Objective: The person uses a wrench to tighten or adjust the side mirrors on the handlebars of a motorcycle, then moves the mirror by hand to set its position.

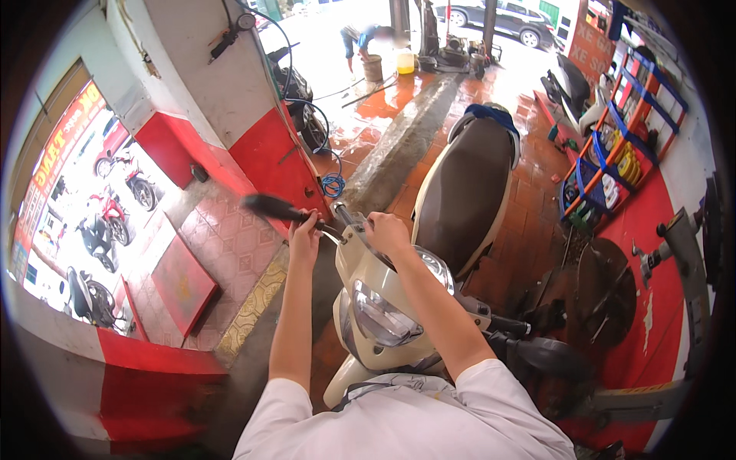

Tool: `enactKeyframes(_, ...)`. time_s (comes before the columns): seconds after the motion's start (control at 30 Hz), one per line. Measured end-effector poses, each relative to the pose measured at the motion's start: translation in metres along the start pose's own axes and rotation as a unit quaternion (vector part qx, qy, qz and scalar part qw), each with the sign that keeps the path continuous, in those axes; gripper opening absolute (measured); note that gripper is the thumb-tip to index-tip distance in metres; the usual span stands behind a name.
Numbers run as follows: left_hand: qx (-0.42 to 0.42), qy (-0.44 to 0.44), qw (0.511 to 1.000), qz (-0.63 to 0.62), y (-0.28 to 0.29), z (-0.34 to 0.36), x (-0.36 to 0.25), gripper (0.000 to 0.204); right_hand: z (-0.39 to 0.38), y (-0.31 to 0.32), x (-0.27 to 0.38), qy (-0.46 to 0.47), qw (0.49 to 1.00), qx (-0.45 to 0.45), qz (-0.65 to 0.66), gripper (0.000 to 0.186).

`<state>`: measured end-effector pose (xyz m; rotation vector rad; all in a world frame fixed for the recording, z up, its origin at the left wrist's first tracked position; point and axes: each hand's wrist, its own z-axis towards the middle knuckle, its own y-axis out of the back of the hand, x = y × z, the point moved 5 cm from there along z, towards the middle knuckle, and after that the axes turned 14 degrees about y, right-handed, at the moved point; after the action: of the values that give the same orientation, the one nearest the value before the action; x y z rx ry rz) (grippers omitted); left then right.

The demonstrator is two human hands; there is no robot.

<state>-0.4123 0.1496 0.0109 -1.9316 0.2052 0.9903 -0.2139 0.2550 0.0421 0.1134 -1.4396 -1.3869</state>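
Mirror (pixel 268 207) sits in left hand (pixel 304 231), right hand (pixel 388 232) near scooter handlebar (pixel 344 215).

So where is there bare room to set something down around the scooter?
Orange tiles between the seat and the bottle rack, and patterned paving between the red board and yellow strip. Crowded: the handlebar, with the left hand, right hand and mirror.

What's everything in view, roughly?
scooter: one, cream, centre
seat: one, brown, centre
mirrors: two, black, centre-left and lower right
motorbikes: several, mixed colours, outside left
bottle rack: one, blue-orange, right
pillar: one, red-white, left
hose: one, blue, by pillar
bucket: one, brownish, top
container: one, yellow, beside bucket
car: one, dark, top right
co-worker: one, blue-clad, by bucket
shirt: one, white, bottom
left hand: one, bare, at left mirror
right hand: one, bare, over scooter
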Motion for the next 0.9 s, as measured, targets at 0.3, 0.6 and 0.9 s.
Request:
enactKeyframes(0.3, 0.044, -0.234, 0.789, 0.566, -0.065, -0.083, -0.026, 0.015, 0.001, -0.021, -0.012, 0.01, 1.0, 0.011, 0.02, 0.027)
enactKeyframes(0.6, -0.141, -0.168, 0.836, 0.502, 0.002, 0.048, -0.048, 0.018, 0.007, -0.02, 0.028, 0.013, 0.999, 0.053, -0.001, 0.028)
enactKeyframes(0.9, -0.004, -0.352, 0.8, 0.486, -0.031, -0.083, 0.003, 0.027, 0.0, -0.008, 0.002, -0.016, 0.998, 0.051, -0.034, 0.026)
